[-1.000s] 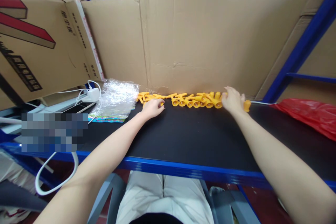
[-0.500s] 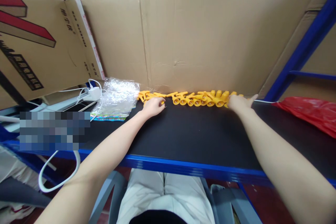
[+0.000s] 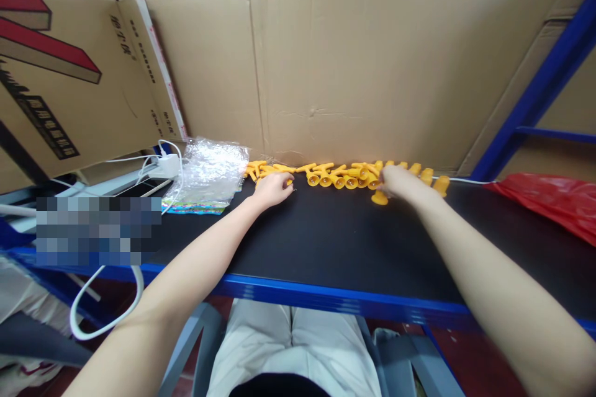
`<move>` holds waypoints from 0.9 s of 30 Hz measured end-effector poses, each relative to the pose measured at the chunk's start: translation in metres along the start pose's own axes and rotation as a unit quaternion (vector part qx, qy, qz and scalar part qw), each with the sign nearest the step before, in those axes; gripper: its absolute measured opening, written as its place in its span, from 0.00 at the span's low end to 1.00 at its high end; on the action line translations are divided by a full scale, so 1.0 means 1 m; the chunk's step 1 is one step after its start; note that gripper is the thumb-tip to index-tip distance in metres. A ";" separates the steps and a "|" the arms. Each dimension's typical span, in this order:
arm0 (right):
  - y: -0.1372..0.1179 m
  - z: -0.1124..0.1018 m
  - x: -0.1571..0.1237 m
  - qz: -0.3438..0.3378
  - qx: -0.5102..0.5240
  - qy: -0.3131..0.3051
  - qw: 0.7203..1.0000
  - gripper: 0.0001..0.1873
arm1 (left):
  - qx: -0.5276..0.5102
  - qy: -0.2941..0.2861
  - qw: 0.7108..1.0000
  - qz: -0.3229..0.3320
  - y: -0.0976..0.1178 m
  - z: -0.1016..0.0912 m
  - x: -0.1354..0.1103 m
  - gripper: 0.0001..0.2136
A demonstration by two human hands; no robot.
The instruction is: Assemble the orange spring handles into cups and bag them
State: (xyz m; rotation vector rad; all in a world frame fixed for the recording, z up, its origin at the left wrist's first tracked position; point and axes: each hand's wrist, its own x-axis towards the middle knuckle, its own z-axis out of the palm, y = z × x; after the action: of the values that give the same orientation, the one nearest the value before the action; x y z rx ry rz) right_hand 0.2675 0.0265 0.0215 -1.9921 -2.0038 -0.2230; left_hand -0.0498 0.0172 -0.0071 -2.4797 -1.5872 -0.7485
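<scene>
A row of several small yellow plastic parts (image 3: 335, 175) lies along the back of the black shelf top (image 3: 335, 242), against a cardboard wall (image 3: 354, 68). My left hand (image 3: 274, 188) rests curled at the left end of the row, its fingers closed over one or two yellow parts there. My right hand (image 3: 397, 181) lies over the right part of the row with its fingers bent onto the parts; a yellow part (image 3: 379, 198) stands just under its knuckles. A few more yellow parts (image 3: 433, 178) lie to the right of that hand.
A clear plastic bag (image 3: 207, 175) lies left of the row, with a white charger and cable (image 3: 164, 166) beyond it. A red plastic bag (image 3: 549, 201) sits at the right. A printed cardboard box (image 3: 69, 80) stands at the left. Blue shelf posts (image 3: 535, 93) frame the right side.
My right hand slid left along the row, from its right end toward the middle, uncovering a few yellow parts on its right. My left hand stayed in place.
</scene>
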 end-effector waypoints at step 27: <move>-0.062 0.017 -0.031 -0.168 0.147 -0.159 0.962 0.16 | 0.079 -0.068 0.983 -0.148 -0.021 0.005 0.003 0.18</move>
State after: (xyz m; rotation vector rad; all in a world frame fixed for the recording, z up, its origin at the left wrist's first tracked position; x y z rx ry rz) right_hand 0.2037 0.0015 0.0025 -1.5745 -2.4016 0.3292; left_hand -0.0657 0.0308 -0.0136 -2.2540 -2.0088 -0.4687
